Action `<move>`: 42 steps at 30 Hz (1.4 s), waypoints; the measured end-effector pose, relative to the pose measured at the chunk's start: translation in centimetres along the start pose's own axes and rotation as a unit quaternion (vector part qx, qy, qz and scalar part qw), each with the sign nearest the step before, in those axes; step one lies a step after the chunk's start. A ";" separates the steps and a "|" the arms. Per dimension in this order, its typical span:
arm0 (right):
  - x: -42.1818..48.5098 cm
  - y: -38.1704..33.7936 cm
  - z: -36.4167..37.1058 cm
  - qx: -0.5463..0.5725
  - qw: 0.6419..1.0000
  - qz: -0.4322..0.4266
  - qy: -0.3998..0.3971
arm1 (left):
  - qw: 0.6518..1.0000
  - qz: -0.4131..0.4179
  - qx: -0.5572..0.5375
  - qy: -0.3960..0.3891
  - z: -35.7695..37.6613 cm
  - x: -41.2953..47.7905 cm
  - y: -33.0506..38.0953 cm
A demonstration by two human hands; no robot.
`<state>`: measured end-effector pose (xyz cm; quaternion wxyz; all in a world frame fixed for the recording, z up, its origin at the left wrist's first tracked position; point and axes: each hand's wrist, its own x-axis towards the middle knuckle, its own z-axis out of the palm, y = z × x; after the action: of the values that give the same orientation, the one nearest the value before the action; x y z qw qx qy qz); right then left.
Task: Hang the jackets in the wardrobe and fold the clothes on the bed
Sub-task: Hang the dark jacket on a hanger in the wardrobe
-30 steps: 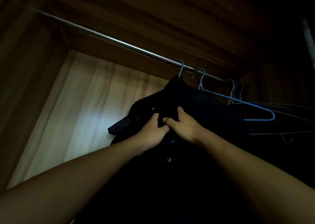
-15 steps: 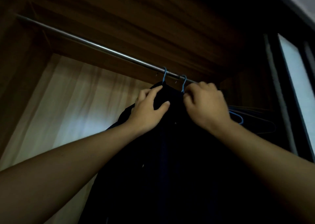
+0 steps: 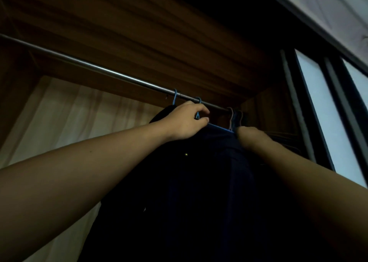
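Note:
A dark navy jacket [image 3: 199, 182] hangs under the steel rod [image 3: 99, 70] of the wardrobe. Two blue hanger hooks sit on the rod, one [image 3: 175, 98] left of the other [image 3: 198, 101]. My left hand [image 3: 185, 122] is raised at the jacket's collar, its fingers and thumb curled round the neck of the right blue hanger. My right hand [image 3: 251, 137] reaches to the jacket's right shoulder, blurred, with its fingers hidden in the dark cloth by several other hangers [image 3: 235, 118].
The wardrobe's wooden top [image 3: 159, 32] is close above the rod. A pale back panel [image 3: 69, 126] lies to the left. At the right stands a dark-framed sliding door with frosted panes [image 3: 318, 112].
My left hand has moved right from the collar to the second blue hanger's neck. My right hand has dropped from the hooks to the right shoulder. The view has tilted up.

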<state>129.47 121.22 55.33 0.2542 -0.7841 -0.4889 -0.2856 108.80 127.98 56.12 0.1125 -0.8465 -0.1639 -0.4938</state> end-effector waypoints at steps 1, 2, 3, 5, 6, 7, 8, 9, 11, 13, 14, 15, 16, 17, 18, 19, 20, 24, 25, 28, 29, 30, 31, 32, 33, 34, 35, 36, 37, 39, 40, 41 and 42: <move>0.0 0.0 0.2 0.003 1.000 -0.005 0.009 | 1.000 -0.001 0.002 -0.002 0.1 0.1 -0.1; -0.1 0.0 0.3 0.003 1.000 -0.011 0.023 | 1.000 -0.004 0.003 -0.001 0.2 0.1 -0.3; -0.1 0.0 0.4 -0.002 0.999 -0.012 0.039 | 1.000 -0.006 0.005 0.001 0.2 0.1 -0.5; -0.3 -0.1 0.1 -0.019 0.996 -0.008 0.083 | 1.000 -0.013 0.007 -0.003 0.1 0.0 -1.1; -0.3 -0.1 -0.3 -0.017 0.994 -0.004 0.108 | 1.000 -0.017 0.006 -0.009 0.1 -0.1 -1.3; -0.2 0.0 -0.7 -0.009 0.991 0.002 0.134 | 1.000 -0.019 0.006 -0.013 0.1 -0.2 -1.4; -0.2 0.1 -1.1 -0.001 0.988 0.008 0.156 | 1.000 -0.020 0.007 -0.013 0.0 -0.4 -1.5; -0.1 0.1 -1.4 0.001 0.985 0.011 0.171 | 1.000 -0.021 0.008 -0.013 -0.1 -0.6 -1.5; -0.4 0.2 -2.0 -0.015 0.984 0.014 0.178 | 1.000 -0.025 0.007 -0.012 -0.3 -1.0 -1.4; -0.8 0.2 -2.0 -0.027 0.984 0.015 0.174 | 1.000 -0.028 0.003 -0.011 -0.5 -1.5 -1.3; -1.0 0.1 -1.8 -0.029 0.985 0.012 0.170 | 1.000 -0.028 0.004 -0.008 -0.5 -1.8 -1.3; -1.1 0.1 -1.6 -0.031 0.986 0.009 0.165 | 1.000 -0.026 0.008 -0.003 -0.6 -2.0 -1.3; -1.1 0.0 -1.4 -0.035 0.987 0.007 0.156 | 1.000 -0.026 0.011 0.000 -0.6 -2.2 -1.4; -1.2 0.0 -1.3 -0.040 0.988 0.006 0.149 | 1.000 -0.028 0.013 0.001 -0.7 -2.4 -1.5; -1.2 -0.1 -1.2 -0.044 0.989 0.008 0.143 | 0.999 -0.032 0.014 -0.001 -0.8 -2.5 -1.7; -1.3 -0.2 -1.2 -0.048 0.989 0.011 0.139 | 0.999 -0.035 0.014 -0.006 -1.0 -2.6 -1.7; -1.3 -0.2 -1.2 -0.050 0.990 0.014 0.132 | 0.999 -0.037 0.014 -0.011 -1.2 -2.8 -1.7; -1.5 -0.2 -1.2 -0.061 0.992 0.031 0.111 | 0.999 -0.041 0.014 -0.015 -1.9 -3.3 -1.4; -1.6 -0.2 -1.1 -0.062 0.991 0.035 0.111 | 0.999 -0.041 0.014 -0.015 -1.9 -3.5 -1.4; -1.9 -0.1 -0.6 -0.059 0.992 0.038 0.104 | 0.999 -0.045 0.012 -0.018 -1.9 -4.0 -1.6; -1.9 0.0 -0.5 -0.058 0.993 0.037 0.099 | 0.999 -0.048 0.010 -0.024 -1.9 -4.3 -1.7; -2.0 0.0 -0.5 -0.056 0.993 0.037 0.095 | 0.998 -0.050 0.009 -0.029 -1.9 -4.6 -1.7; -2.1 0.0 -0.5 -0.054 0.993 0.037 0.096 | 0.998 -0.049 0.009 -0.033 -1.9 -4.9 -1.7; -2.2 0.1 -0.5 -0.050 0.993 0.040 0.098 | 0.998 -0.046 0.007 -0.034 -2.0 -5.1 -1.6; -2.4 0.2 -0.7 -0.041 0.993 0.042 0.102 | 0.998 -0.045 0.004 -0.034 -2.0 -5.3 -1.4; -2.7 0.3 -0.9 -0.029 0.993 0.041 0.108 | 0.998 -0.045 0.000 -0.034 -2.2 -5.4 -1.2; -3.1 0.4 -1.3 -0.016 0.992 0.035 0.118 | 0.998 -0.046 -0.003 -0.032 -2.4 -5.5 -0.8; -3.6 0.5 -1.6 -0.005 0.991 0.024 0.134 | 0.999 -0.044 -0.004 -0.029 -2.5 -5.5 -0.4; -4.2 0.5 -2.1 0.005 0.987 0.007 0.158 | 0.999 -0.041 -0.007 -0.023 -2.7 -5.5 0.2; -6.1 0.5 -3.3 0.028 0.979 -0.034 0.198 | 0.999 -0.029 -0.024 -0.003 -2.9 -5.7 1.8; -7.3 0.4 -4.0 0.036 0.977 -0.050 0.205 | 0.999 -0.025 -0.039 0.007 -2.9 -6.0 2.7; -8.8 0.3 -4.6 0.038 0.976 -0.063 0.206 | 0.998 -0.025 -0.058 0.010 -2.7 -6.5 3.6; -10.4 0.4 -5.2 0.036 0.975 -0.070 0.207 | 0.996 -0.025 -0.079 0.010 -2.4 -7.0 4.6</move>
<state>125.06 111.12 51.72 0.3577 -0.6621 -0.4889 -0.4412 105.47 121.79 50.99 0.0345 -0.8437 -0.1438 -0.5161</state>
